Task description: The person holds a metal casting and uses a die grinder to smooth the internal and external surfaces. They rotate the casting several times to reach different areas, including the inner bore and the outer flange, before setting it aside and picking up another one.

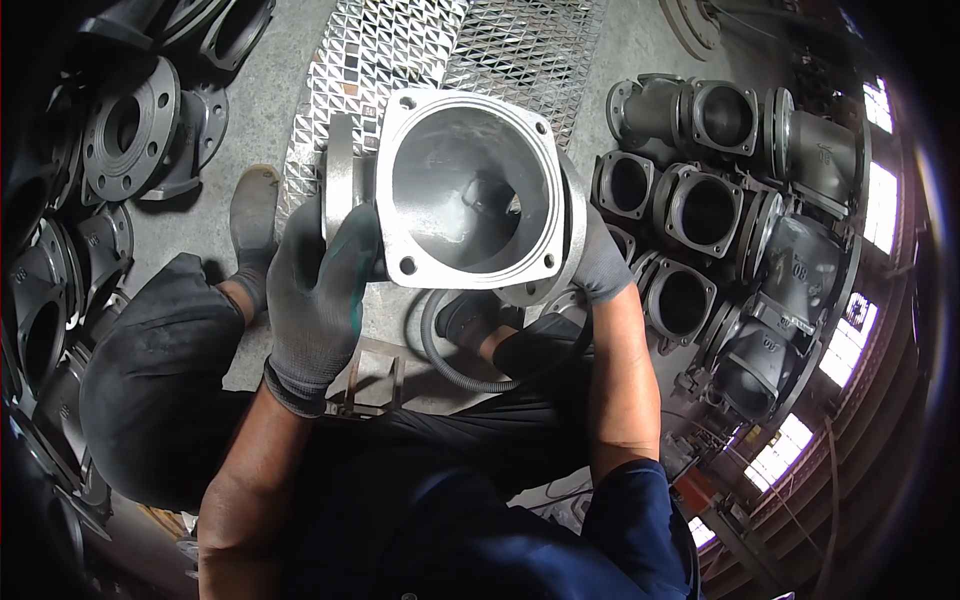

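A grey cast-metal valve body [470,275] is held up in front of me, its square flange facing up with a bolt hole at each corner. Through the round opening I see its smooth hollow inside and a smaller hole low on the right. My left hand [322,275], in a grey knit glove, grips the round flange on the left side, thumb toward the square face. At the right flange, my gloved right hand [603,262] holds the other side; its fingers are mostly hidden behind the casting.
Several similar valve bodies [705,212] stand in rows on the floor to the right. More flanged castings [130,130] crowd the left. Beyond the held casting lies a metal mesh panel [530,60]. A dark hose [470,382] curves between my legs, near a small metal frame [375,375].
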Motion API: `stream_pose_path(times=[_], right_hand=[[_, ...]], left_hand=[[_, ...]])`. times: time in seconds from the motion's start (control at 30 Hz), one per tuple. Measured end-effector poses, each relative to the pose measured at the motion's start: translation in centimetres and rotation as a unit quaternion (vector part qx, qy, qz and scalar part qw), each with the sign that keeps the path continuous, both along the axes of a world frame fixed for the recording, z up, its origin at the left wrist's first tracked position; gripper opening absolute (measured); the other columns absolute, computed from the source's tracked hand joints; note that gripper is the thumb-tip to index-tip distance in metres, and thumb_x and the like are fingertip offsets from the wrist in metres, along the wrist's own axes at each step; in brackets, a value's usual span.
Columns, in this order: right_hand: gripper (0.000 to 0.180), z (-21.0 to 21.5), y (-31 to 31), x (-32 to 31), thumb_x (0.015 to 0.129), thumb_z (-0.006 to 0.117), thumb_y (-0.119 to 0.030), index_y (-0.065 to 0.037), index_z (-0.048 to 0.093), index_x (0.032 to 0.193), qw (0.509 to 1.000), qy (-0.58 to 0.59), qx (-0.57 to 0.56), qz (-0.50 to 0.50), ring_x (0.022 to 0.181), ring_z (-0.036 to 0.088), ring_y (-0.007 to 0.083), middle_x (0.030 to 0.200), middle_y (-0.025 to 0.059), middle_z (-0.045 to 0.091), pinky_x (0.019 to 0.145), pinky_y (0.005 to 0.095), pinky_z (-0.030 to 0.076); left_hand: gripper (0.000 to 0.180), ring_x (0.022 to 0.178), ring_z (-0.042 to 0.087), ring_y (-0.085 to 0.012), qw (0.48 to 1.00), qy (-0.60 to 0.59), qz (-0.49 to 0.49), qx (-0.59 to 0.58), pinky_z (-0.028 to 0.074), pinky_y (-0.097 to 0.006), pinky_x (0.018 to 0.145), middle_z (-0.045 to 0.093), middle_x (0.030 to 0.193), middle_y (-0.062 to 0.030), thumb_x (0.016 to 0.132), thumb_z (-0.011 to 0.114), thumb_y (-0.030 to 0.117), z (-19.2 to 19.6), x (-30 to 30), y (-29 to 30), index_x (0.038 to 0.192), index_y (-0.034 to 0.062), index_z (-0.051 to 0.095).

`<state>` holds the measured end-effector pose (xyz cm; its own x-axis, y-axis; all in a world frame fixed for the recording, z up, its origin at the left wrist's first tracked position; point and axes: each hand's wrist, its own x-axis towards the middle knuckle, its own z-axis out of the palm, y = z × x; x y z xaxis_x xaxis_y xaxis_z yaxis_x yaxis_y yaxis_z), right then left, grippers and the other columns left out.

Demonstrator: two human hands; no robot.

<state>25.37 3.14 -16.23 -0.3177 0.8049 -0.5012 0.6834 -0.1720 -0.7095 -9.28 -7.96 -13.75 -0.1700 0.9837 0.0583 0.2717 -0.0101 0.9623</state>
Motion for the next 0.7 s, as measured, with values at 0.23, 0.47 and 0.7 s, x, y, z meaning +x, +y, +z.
stream_pose_path(times=[0.23,0.47,0.7], right_hand=[[0.039,-1.0,0.2,0.9,0.093,0.085,-0.014,0.002,0.077,0.128,0.999,0.021,-0.023,-0.024,0.106,0.079,0.0238,0.115,0.0187,0.083,0.093,0.0371,0.062],[0.037,1.6,-0.3,-1.1,0.094,0.083,-0.011,0.003,0.077,0.128,0.999,0.008,-0.021,-0.042,0.107,0.079,0.0240,0.118,0.0179,0.083,0.092,0.0351,0.062],[0.039,1.9,-0.3,-0.4,0.096,0.082,-0.011,0.002,0.075,0.132,0.999,-0.033,0.008,0.013,0.106,0.077,0.0191,0.119,0.0155,0.083,0.093,0.0346,0.061]], left_hand=[[0.033,0.110,0.075,-0.0173,0.999,0.016,-0.024,-0.025,0.064,-0.028,0.088,0.074,0.127,-0.0158,0.113,0.061,0.006,0.0,-0.3,-0.1,0.144,-0.0073,0.062],[0.033,0.110,0.075,-0.0183,0.997,0.059,-0.024,-0.032,0.063,-0.031,0.092,0.074,0.127,-0.0160,0.115,0.059,0.010,0.3,-0.5,0.1,0.141,-0.0090,0.065],[0.039,0.120,0.071,-0.0418,0.987,-0.095,0.009,-0.126,0.060,-0.045,0.102,0.068,0.136,-0.0280,0.106,0.063,-0.002,0.0,0.0,-0.8,0.145,-0.0084,0.064]])
